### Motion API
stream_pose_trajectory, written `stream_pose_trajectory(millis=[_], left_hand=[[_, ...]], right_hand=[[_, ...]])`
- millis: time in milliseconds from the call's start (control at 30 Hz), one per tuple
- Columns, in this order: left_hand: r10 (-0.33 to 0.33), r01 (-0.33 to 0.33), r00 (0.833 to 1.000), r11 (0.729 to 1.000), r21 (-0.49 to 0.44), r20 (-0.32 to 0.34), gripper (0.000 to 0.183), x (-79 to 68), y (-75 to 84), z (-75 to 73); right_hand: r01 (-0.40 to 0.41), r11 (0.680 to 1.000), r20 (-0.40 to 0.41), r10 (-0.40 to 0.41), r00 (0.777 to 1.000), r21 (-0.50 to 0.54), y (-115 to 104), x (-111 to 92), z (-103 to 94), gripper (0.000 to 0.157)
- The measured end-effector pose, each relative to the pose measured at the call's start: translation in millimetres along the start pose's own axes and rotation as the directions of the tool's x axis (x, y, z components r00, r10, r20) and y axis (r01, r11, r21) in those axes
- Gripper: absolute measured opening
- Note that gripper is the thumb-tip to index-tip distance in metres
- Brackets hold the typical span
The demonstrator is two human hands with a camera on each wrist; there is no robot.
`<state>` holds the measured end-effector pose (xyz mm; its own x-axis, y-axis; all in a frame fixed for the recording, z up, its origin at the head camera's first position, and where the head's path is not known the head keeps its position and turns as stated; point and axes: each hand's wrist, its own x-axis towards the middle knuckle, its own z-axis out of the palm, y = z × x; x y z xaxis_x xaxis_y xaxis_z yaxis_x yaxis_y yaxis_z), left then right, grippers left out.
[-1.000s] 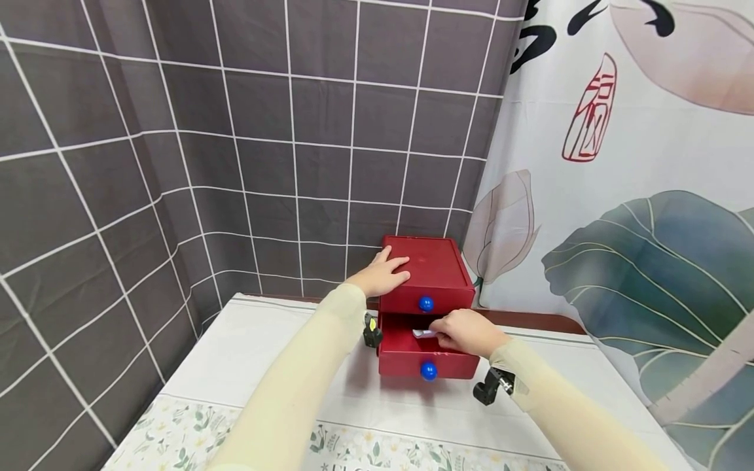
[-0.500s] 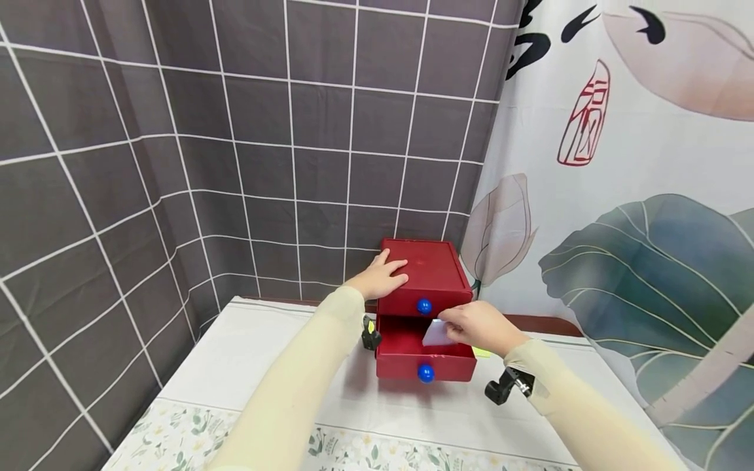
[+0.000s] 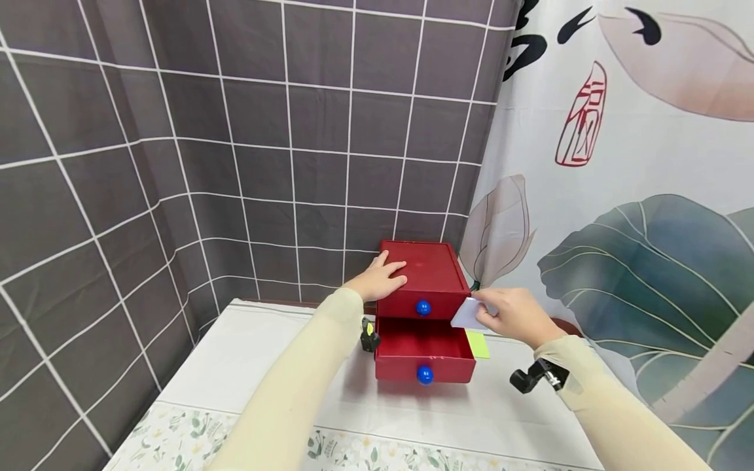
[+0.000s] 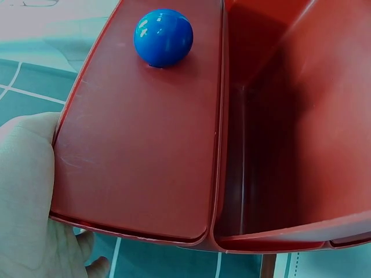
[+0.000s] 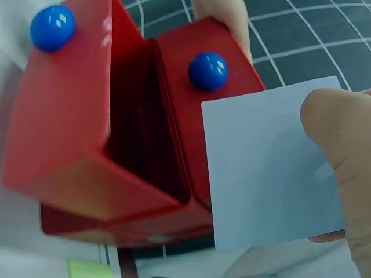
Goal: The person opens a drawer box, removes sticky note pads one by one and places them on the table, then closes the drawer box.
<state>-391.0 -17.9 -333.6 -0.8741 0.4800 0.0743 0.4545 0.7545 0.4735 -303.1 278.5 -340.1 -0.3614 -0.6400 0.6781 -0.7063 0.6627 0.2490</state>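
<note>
Grey-tiled wall [image 3: 235, 163] (white tablecloth [image 3: 265, 366]): left hand [image 3: 377, 280] flat on red box [image 3: 425, 288], right hand [image 3: 512, 315] pinching card [image 3: 468, 314].

The left hand [image 4: 26, 197] is cut off by the left-wrist picture's edge, so its fingers do not show there. The card [image 5: 269, 165] hides part of the box [image 5: 191, 133] in the right-wrist view (which blurs the lower drawer [image 5: 69, 145]). The green note [image 3: 478, 344] lies partly behind that drawer.

Black brush calligraphy and red seal stamp [image 3: 579, 114] on curtain [image 3: 648, 216], characters unreadable
</note>
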Motion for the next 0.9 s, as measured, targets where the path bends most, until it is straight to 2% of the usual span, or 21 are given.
stream_pose_trajectory(millis=[167,300,433,567,767,900], left_hand=[[0.002,-0.002,1.000,1.000,-0.011,0.001,0.055,-1.3,-0.5,-0.7],[-0.001,0.001,1.000,1.000,-0.019,0.001,0.056,-2.4,-1.8,-0.5],[-0.007,0.007,1.000,1.000,-0.027,-0.004,0.056,-2.8,-3.6,0.2],[-0.005,0.005,1.000,1.000,-0.026,-0.003,0.056,-2.5,-4.1,0.1],[-0.003,0.003,1.000,1.000,-0.014,-0.001,0.055,-1.5,-4.0,-0.3],[-0.004,0.004,1.000,1.000,-0.007,-0.005,0.055,-1.7,-4.3,0.2]], right_hand=[[-0.034,0.999,0.006,0.035,0.999,-0.039,13.3,-15.5,-3.1,0.018],[-0.114,0.992,0.077,0.119,0.990,-0.061,21.1,-31.7,-4.3,0.016],[-0.205,0.975,0.177,0.217,0.960,-0.083,28.8,-48.1,-1.9,0.015],[-0.263,0.960,0.243,0.280,0.929,-0.099,36.0,-63.4,5.5,0.016],[-0.273,0.950,0.306,0.308,0.901,-0.152,46.2,-79.8,22.4,0.013],[-0.267,0.949,0.373,0.312,0.874,-0.168,49.2,-88.0,33.0,0.009]])
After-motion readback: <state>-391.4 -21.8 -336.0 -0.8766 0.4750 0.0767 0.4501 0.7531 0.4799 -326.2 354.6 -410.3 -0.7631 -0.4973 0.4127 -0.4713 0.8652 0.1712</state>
